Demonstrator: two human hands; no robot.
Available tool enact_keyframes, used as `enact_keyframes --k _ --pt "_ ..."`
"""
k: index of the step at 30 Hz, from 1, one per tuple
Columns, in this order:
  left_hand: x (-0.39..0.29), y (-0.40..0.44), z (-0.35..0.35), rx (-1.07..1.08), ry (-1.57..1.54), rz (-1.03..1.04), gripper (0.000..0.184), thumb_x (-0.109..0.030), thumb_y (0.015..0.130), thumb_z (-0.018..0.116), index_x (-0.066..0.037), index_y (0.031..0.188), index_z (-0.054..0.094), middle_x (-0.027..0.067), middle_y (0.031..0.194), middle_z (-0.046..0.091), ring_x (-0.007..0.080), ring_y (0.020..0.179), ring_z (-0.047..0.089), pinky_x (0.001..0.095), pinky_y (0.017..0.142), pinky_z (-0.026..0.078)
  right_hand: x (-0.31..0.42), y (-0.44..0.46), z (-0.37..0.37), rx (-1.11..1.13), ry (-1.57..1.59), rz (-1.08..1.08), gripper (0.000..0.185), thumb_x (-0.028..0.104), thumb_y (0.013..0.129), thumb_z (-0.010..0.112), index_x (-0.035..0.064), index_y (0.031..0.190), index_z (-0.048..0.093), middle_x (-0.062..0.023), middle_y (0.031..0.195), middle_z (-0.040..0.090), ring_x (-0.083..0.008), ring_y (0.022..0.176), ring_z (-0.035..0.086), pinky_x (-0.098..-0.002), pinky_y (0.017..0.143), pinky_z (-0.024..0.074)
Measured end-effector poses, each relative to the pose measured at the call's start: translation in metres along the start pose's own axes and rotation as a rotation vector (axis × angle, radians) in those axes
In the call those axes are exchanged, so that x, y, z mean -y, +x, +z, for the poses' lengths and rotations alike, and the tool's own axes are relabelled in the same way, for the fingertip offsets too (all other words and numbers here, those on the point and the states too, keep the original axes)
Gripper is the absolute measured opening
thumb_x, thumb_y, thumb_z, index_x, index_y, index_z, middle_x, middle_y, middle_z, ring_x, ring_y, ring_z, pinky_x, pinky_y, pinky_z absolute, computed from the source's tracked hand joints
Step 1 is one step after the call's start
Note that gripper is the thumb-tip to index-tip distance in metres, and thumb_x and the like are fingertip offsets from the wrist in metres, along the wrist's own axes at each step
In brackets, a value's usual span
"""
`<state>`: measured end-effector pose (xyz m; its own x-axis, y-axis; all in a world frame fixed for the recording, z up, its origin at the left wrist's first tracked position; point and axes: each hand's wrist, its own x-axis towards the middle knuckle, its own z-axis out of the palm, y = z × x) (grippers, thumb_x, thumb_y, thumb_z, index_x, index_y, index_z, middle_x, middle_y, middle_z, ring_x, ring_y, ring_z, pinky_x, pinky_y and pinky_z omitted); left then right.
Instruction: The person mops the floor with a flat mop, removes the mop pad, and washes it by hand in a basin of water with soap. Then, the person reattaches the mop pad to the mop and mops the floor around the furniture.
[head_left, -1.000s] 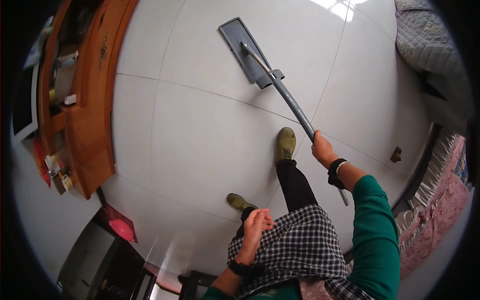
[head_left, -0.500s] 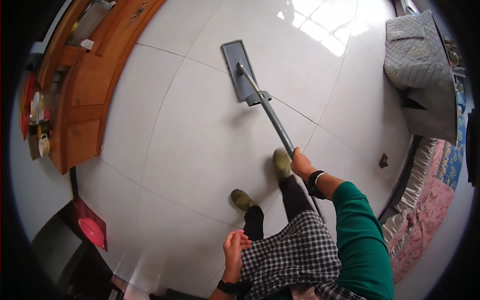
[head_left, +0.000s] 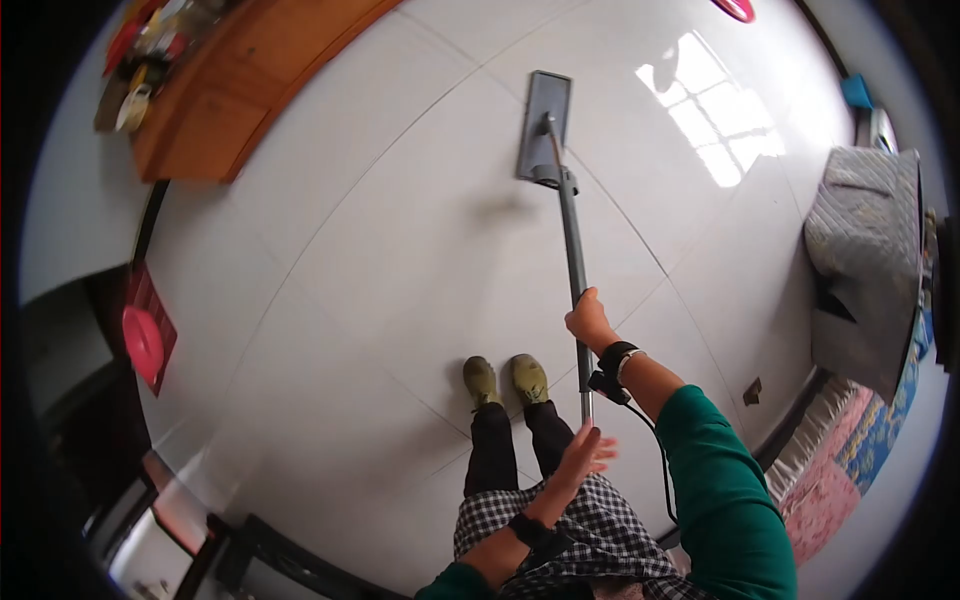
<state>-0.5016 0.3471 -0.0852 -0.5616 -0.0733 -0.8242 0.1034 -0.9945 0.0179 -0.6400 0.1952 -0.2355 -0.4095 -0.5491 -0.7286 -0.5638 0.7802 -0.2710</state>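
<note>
Mop (head_left: 574, 240) looks light and stiff, best taken midway, where the right hand (head_left: 590, 320) clasps its fingers round it. Left hand (head_left: 576, 462) has loose fingers near its end; contact unclear.

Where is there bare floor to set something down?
Pale tiled floor lies bare between the orange-brown wooden cabinet and grey flat-headed mop, and between mop and grey quilted cover. Crowded: near the olive shoes, where the right hand grips the mop, left hand close by.

The apron (head_left: 600, 515) is black-and-white checked; the shoes (head_left: 529, 380) are olive.
</note>
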Motion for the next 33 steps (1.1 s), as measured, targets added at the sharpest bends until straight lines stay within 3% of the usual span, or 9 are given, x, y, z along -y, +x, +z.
enact_keyframes --k 3,5,9,13,15,18,19,21,33 --pt "0.002 -0.004 -0.008 0.358 -0.098 0.004 0.068 -0.058 0.085 0.038 -0.003 0.126 0.039 0.0096 0.092 0.059 0.0146 0.082 0.06 0.0249 0.068 0.046 0.013 -0.003 0.024 -0.039 0.011 -0.043 0.037 0.007 0.071 0.056 -0.0076 0.096 0.033 -0.0301 0.083 0.056 -0.0422 0.079 0.059 -0.0422 0.067 0.0496" --pt "-0.009 -0.025 -0.002 0.274 -0.115 0.112 0.054 -0.048 0.088 0.042 -0.002 0.116 0.047 0.0063 0.082 0.058 0.0107 0.071 0.059 0.02 0.062 0.045 0.019 -0.003 0.044 -0.029 0.019 -0.033 0.038 0.008 0.07 0.058 -0.0075 0.095 0.033 -0.0279 0.08 0.056 -0.0377 0.073 0.061 -0.0398 0.062 0.0506" --pt "-0.04 -0.071 -0.048 -0.666 0.834 1.128 0.038 -0.023 0.087 0.05 0.004 0.114 0.047 0.011 0.096 0.055 0.0189 0.087 0.054 0.0299 0.078 0.043 0.024 -0.019 0.08 -0.056 -0.008 -0.043 0.038 0.007 0.07 0.058 -0.007 0.094 0.033 -0.0258 0.078 0.056 -0.0328 0.067 0.062 -0.0372 0.056 0.0507" --pt "0.001 -0.066 -0.13 -0.713 0.821 0.922 0.042 -0.027 0.087 0.051 0.005 0.114 0.047 0.0125 0.101 0.051 0.0223 0.095 0.051 0.0344 0.086 0.04 0.047 -0.04 0.121 -0.063 0.022 -0.011 0.038 0.006 0.07 0.059 -0.0057 0.094 0.033 -0.0228 0.073 0.057 -0.0311 0.065 0.062 -0.0374 0.055 0.051" --pt "0.044 -0.062 -0.17 -0.346 0.313 0.465 0.039 -0.03 0.089 0.048 0.002 0.11 0.048 0.005 0.08 0.052 0.0137 0.064 0.054 0.0246 0.054 0.043 0.069 -0.059 0.153 -0.05 0.013 -0.004 0.038 0.007 0.069 0.06 -0.0056 0.094 0.033 -0.0226 0.073 0.058 -0.0308 0.066 0.062 -0.0368 0.056 0.051" --pt "0.053 -0.102 -0.23 -0.184 -0.041 0.176 0.041 -0.037 0.087 0.05 0.001 0.101 0.05 0.003 0.067 0.049 0.0119 0.051 0.05 0.0247 0.045 0.041 0.113 -0.104 0.187 0.113 0.096 0.066 0.039 0.006 0.071 0.054 -0.0073 0.101 0.033 -0.0333 0.095 0.052 -0.0452 0.095 0.052 -0.0435 0.08 0.0451" --pt "0.059 -0.118 -0.248 -0.182 -0.065 0.186 0.041 -0.037 0.087 0.05 0.001 0.101 0.05 0.003 0.067 0.049 0.0119 0.051 0.05 0.0247 0.045 0.041 0.114 -0.108 0.209 0.117 0.073 0.054 0.039 0.006 0.071 0.054 -0.0073 0.101 0.033 -0.0333 0.095 0.052 -0.0452 0.095 0.052 -0.0435 0.08 0.0451" --pt "0.067 -0.15 -0.28 -0.051 -0.326 0.191 0.037 -0.04 0.088 0.048 -0.004 0.088 0.049 -0.0026 0.055 0.04 0.0051 0.036 0.035 0.0214 0.033 0.026 0.123 -0.123 0.255 0.029 -0.042 -0.082 0.04 0.008 0.067 0.06 -0.0055 0.095 0.034 -0.0206 0.072 0.057 -0.0303 0.062 0.061 -0.037 0.057 0.0501" --pt "0.072 -0.344 -0.41 -0.178 -0.618 0.244 0.033 -0.041 0.09 0.041 -0.012 0.074 0.047 -0.0052 0.049 0.035 0.0039 0.032 0.024 0.0212 0.032 0.017 0.315 -0.31 0.394 0.295 -0.169 -0.043 0.04 0.008 0.07 0.06 -0.005 0.093 0.031 -0.0142 0.062 0.055 -0.0224 0.048 0.059 -0.0344 0.031 0.0452"
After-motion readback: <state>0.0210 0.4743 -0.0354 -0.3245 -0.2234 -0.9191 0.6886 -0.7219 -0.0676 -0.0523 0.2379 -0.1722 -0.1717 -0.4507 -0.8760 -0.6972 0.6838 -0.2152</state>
